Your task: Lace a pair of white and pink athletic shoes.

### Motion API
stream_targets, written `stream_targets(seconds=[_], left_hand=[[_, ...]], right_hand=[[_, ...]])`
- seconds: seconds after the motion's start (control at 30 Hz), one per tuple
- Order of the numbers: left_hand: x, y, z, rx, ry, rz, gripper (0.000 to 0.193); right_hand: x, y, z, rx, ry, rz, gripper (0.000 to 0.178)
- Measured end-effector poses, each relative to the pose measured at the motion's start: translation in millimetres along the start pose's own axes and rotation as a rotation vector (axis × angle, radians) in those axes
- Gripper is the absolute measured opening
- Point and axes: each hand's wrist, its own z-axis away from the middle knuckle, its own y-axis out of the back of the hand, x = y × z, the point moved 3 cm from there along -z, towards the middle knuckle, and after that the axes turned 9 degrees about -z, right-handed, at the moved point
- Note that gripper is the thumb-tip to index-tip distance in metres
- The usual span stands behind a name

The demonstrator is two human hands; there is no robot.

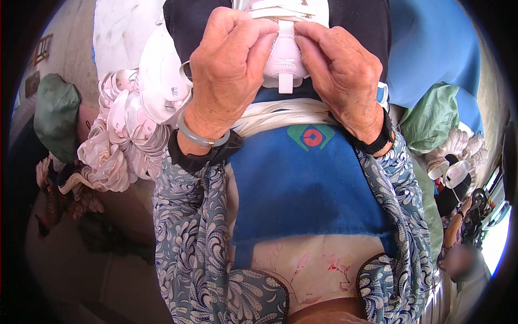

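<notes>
A pale pink and white shoe upper (314, 13) lies across my lap, with white laces (278, 11) crossing it at the top of the view. Its padded tongue (285, 51) points toward me and carries a white webbing strip and a pull tab (285, 83) at its end. My left hand (229, 62) pinches the tongue's left edge between thumb and fingers. Opposite it, my right hand (345, 73) is closed on the right edge. The fingertips partly hide what they grip. Below the tongue, a bundle of white laces (283, 115) lies over my blue apron (307, 189).
Stacked pink-white shoe uppers (127, 129) pile up at my left, with another white upper (162, 81) nearer me. A green bag (431, 116) and more shoe parts (458, 154) lie to the right, beside blue cloth (437, 48). Another person (458, 237) is at far right.
</notes>
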Motion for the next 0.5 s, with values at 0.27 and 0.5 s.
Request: stream_targets(seconds=[0.27, 0.5], left_hand=[[-2, 2, -2, 0.05, 0.039, 0.066, 0.016], [2, 4, -6, 0.113, -0.005, -0.052, 0.021]], right_hand=[[-4, -2, -5, -0.065, 0.092, 0.18, 0.017], [-9, -1, -14, -0.159, 0.114, 0.282, 0.013]])
